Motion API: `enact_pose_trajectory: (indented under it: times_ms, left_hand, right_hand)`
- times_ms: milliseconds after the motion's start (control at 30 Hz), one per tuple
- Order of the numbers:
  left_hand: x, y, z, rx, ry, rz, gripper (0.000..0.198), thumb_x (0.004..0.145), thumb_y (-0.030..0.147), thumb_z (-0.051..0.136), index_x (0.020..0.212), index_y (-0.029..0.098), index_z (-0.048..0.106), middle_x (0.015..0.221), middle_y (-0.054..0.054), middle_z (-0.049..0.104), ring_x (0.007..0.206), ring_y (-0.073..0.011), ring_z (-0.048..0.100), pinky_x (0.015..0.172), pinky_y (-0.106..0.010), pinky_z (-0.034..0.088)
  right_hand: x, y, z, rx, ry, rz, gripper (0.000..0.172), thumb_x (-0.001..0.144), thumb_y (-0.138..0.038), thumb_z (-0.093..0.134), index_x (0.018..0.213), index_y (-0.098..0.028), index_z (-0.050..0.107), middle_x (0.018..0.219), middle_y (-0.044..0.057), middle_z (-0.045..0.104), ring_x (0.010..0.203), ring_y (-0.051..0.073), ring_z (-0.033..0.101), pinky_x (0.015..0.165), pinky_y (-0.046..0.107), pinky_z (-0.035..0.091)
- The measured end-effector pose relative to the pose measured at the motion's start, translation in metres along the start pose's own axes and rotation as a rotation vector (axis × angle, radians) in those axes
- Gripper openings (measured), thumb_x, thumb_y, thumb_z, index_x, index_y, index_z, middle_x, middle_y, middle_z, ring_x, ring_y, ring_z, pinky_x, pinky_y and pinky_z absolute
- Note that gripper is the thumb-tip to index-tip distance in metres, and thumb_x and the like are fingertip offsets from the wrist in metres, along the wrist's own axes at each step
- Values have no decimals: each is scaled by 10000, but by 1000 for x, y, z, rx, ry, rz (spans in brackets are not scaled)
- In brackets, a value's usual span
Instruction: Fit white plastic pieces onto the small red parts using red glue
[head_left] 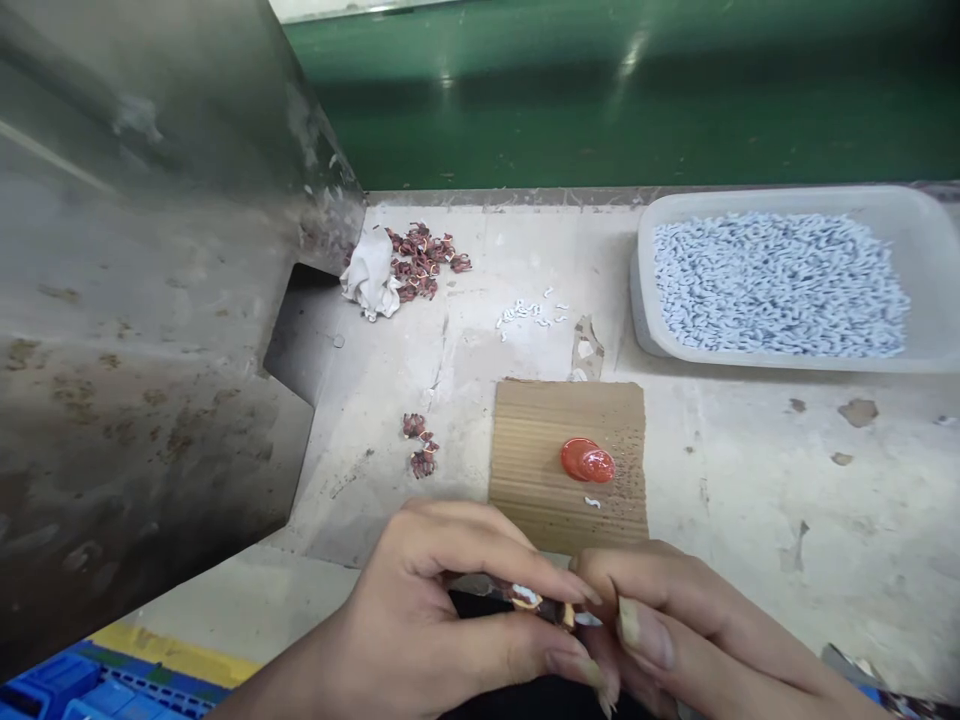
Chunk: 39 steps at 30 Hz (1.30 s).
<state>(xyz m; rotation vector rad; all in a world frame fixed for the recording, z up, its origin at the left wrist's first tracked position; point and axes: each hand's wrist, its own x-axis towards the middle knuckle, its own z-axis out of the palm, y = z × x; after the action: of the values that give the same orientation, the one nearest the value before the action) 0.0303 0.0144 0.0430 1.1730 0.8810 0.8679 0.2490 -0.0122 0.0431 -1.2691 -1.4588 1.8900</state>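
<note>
At the far left a stained metal panel slants in over the table, its lower corner cut away as an opening. Below it, a yellow strip lies beyond the table's front edge, with blue crates at the lower left corner. A crumpled white cloth lies by the panel, touching a pile of reddish-brown pieces. Nearer the person, two small brown clumps lie close together, with table surface on both sides.

The left hand is closed in a pinch, thumb below and fingers above, on a brown piece with white and orange marks, held just past the near side of the cardboard. Farther back are scattered white bits. The cardboard bears a glossy red disc and one loose white squiggle.

The right hand has its fingertips drawn together at the piece's right end; whether they grip anything cannot be told. A stretch of table separates it from the plastic tub, filled with white squiggles. Along the back runs a green board.
</note>
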Motion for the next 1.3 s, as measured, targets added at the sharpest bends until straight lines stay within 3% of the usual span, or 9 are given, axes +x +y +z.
enact_pose_trajectory:
  times_ms: [100,233,367,467,633,867,1067,1167,1300]
  left_hand:
    - [-2,-3,4,-106,52,-85,292,691,27,953,902,215,877,700,-26,839,557,-130,759,585,-160,622]
    - [-1,-4,6,-94,91,-112,262,625,4,969,760,191,845,672,-29,827,539,-123,745,572,-145,602]
    - [0,-1,7,-105,84,-128,286,613,-20,961,759,205,858,698,-33,844,560,-120,766,583,-121,598]
    - [1,2,10,-128,98,-139,307,617,-45,944,769,209,862,711,-24,851,560,-109,772,580,-97,590]
    - [1,5,12,-30,115,-61,273,594,-9,990,722,173,830,681,-26,843,551,-104,776,592,-79,585]
    - [0,6,6,140,43,5,262,617,9,997,700,150,791,681,-30,829,554,-126,764,592,-148,616]
    - [1,5,4,138,38,15,228,660,54,990,709,167,797,664,-18,816,550,-136,764,579,-167,622]
    - [2,7,4,58,46,-4,272,610,15,1001,725,186,824,666,-6,825,554,-127,772,588,-140,615]
    - [2,3,6,-260,9,-92,505,584,-119,947,878,288,888,751,35,857,625,-99,799,634,-100,610]
  right_hand:
    - [3,4,0,132,-151,63,633,1081,-696,425,809,-192,694,682,-6,509,602,80,420,557,163,391]
    - [5,8,-1,291,-208,178,610,1070,-699,474,839,-167,662,716,-25,429,665,70,377,609,154,350]
    - [8,5,-4,363,-278,213,579,1067,-658,537,808,-149,630,680,-40,390,620,51,323,533,143,248]
    - [11,1,-4,388,-267,202,554,1061,-634,570,800,-151,646,655,-48,365,587,46,287,502,153,203]
    - [9,0,-3,373,-182,178,455,1016,-575,681,810,-171,714,635,-50,356,590,60,309,514,178,232]
    - [11,-4,-7,356,-231,259,402,973,-523,758,836,-146,785,679,-33,463,655,57,383,589,175,291]
    - [4,0,-7,393,-229,283,607,952,-719,671,926,-128,811,590,-26,449,592,79,366,529,197,295]
    - [-2,0,-7,405,-188,279,676,942,-781,630,974,-129,808,591,-17,461,593,88,417,529,192,337]
    - [-4,-7,-6,444,-172,299,712,947,-812,588,978,-131,790,579,-20,448,563,85,427,508,185,335]
